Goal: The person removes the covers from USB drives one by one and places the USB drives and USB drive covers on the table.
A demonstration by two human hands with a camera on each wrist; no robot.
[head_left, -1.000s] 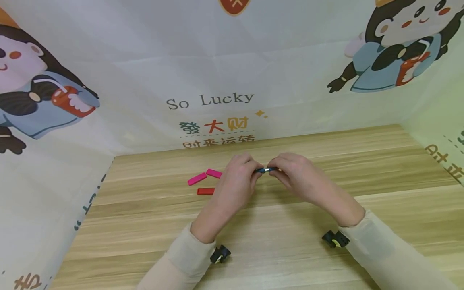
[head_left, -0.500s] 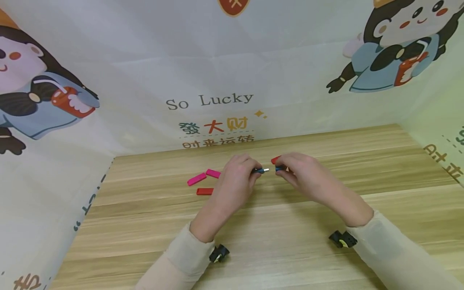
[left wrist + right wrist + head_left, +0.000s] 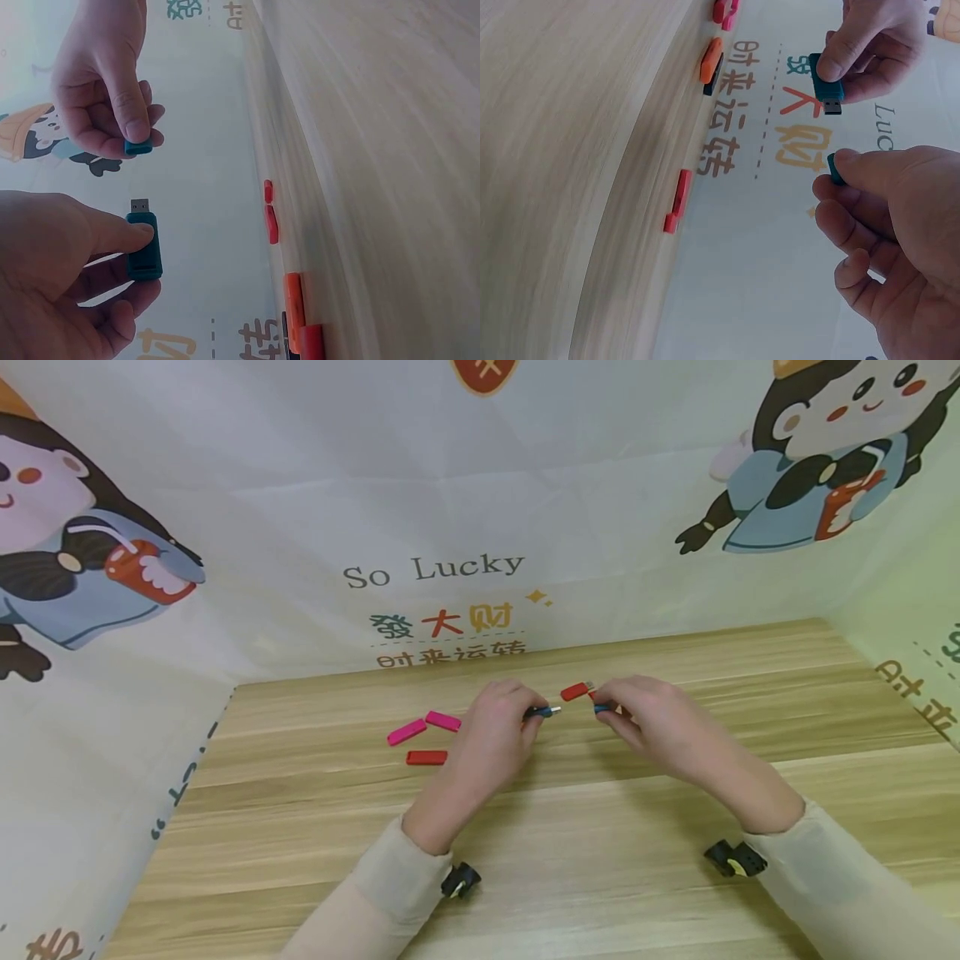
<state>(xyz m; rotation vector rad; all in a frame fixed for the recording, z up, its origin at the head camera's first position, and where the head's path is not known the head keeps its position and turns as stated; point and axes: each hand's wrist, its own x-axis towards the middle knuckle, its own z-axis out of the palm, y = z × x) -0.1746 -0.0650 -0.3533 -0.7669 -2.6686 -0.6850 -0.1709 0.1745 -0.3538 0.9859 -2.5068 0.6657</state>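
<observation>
Where your left hand (image 3: 491, 731) grips: the teal USB stick (image 3: 144, 251), pinched by thumb and fingers, its bare metal plug (image 3: 139, 205) directed toward your other hand.
Your right hand (image 3: 663, 727): it pinches the small teal cap (image 3: 139, 148), which is apart from the plug.
Red stick (image 3: 575, 692): on the table (image 3: 562, 860), just beyond your right-hand grip, with a small red piece (image 3: 670, 223) close to it.
Pink pieces (image 3: 407, 732): two, lying to the left of your left-hand grip, near each other.
Second red piece (image 3: 427, 757): also on that side, nearer to you than the pink ones.
Orange piece (image 3: 712, 60): below your left-hand grip, beside a dark piece (image 3: 714, 81).
</observation>
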